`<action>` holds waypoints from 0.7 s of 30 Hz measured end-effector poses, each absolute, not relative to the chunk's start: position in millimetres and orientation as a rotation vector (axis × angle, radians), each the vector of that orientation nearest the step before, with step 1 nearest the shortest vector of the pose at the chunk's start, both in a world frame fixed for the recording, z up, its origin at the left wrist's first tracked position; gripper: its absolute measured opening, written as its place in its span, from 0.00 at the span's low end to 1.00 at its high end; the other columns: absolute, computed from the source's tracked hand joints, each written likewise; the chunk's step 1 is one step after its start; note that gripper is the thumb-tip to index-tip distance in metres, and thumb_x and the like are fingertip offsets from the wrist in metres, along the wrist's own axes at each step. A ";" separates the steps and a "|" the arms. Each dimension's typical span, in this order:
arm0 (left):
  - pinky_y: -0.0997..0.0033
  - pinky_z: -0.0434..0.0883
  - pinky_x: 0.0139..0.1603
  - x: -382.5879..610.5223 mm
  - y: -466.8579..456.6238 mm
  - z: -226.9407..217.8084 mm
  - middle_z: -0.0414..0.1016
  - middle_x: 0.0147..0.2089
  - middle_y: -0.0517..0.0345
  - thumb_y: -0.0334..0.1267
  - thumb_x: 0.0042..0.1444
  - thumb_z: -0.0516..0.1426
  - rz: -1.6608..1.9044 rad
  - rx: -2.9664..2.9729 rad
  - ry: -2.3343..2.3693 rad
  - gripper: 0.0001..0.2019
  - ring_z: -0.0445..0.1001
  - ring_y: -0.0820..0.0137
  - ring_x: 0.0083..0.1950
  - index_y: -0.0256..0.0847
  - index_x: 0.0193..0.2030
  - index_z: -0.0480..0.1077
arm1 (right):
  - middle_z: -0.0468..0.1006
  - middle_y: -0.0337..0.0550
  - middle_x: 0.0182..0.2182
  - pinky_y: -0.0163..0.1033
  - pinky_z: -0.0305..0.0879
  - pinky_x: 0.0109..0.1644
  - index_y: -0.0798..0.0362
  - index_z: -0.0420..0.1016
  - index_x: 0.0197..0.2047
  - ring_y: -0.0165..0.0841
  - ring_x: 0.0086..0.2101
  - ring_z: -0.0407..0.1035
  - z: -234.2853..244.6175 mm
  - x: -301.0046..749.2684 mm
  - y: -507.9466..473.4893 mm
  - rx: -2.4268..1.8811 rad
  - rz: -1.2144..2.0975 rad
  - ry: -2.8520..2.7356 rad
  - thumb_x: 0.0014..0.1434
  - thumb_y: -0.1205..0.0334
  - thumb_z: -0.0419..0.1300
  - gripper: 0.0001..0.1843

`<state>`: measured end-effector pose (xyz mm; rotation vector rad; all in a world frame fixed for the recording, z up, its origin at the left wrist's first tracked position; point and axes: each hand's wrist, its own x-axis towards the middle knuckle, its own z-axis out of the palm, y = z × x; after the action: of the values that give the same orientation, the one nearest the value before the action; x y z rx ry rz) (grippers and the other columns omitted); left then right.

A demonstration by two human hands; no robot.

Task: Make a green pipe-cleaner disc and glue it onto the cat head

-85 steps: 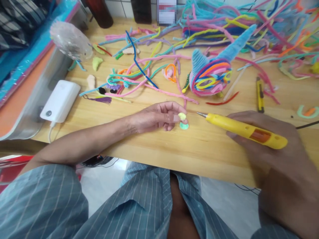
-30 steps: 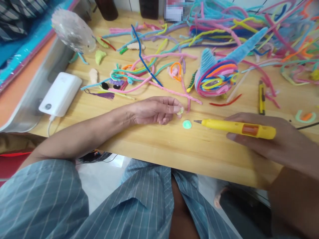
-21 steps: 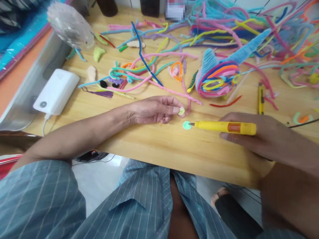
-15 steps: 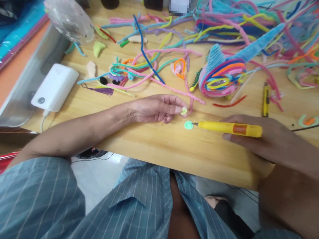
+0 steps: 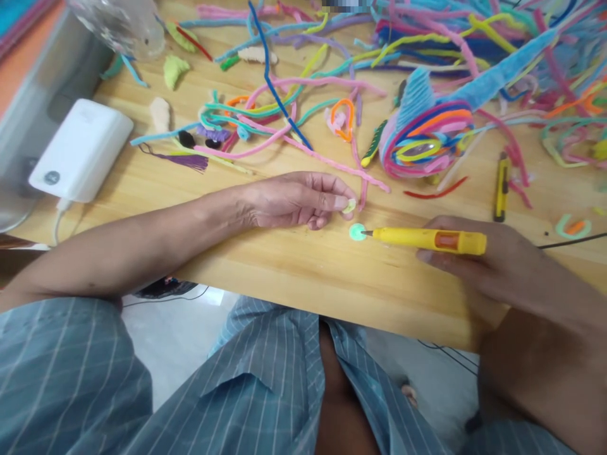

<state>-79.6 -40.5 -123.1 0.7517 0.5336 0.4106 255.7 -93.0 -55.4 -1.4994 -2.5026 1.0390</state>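
My left hand (image 5: 296,201) is above the table, thumb and forefinger pinched on a small pale yellow disc (image 5: 349,206). My right hand (image 5: 478,253) grips a slim yellow glue gun (image 5: 422,240) with an orange window in its side, held almost level and pointing left. Its thin metal tip meets the right side of a small mint-green disc (image 5: 356,232), which lies flat on the wood just below my left fingertips. From this angle I cannot tell whether the tip presses on the disc or hovers over it.
Beyond my hands lie tangled pipe cleaners (image 5: 313,82) and a blue fish-like pipe-cleaner figure (image 5: 429,145). A yellow utility knife (image 5: 501,188) rests to the right. At left are a white power bank (image 5: 81,150) with a cable and a purple tassel (image 5: 183,160).
The whole view has shifted a little. Both hands keep their grips, and the glue gun's tip stays at the green disc, slightly farther over it.
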 end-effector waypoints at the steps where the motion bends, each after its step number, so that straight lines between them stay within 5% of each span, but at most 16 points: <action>1: 0.81 0.73 0.30 -79.4 -40.4 -123.3 0.86 0.42 0.55 0.36 0.58 0.76 0.412 0.755 0.535 0.13 0.75 0.81 0.29 0.36 0.45 0.81 | 0.80 0.40 0.32 0.44 0.70 0.35 0.47 0.77 0.40 0.38 0.30 0.75 -55.5 254.7 -93.0 -1.498 1.035 -2.504 0.69 0.35 0.61 0.22; 21: 0.80 0.72 0.30 -77.8 -41.5 -123.3 0.85 0.40 0.58 0.35 0.59 0.75 0.433 0.786 0.540 0.11 0.75 0.81 0.29 0.35 0.44 0.81 | 0.72 0.36 0.24 0.42 0.65 0.30 0.45 0.73 0.34 0.35 0.23 0.65 -56.6 248.9 -93.6 -1.574 0.996 -2.471 0.68 0.34 0.60 0.23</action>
<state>-77.8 -41.5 -123.3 0.7860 0.5399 0.4330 248.9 -93.6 -56.6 -1.5743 -2.4706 0.9958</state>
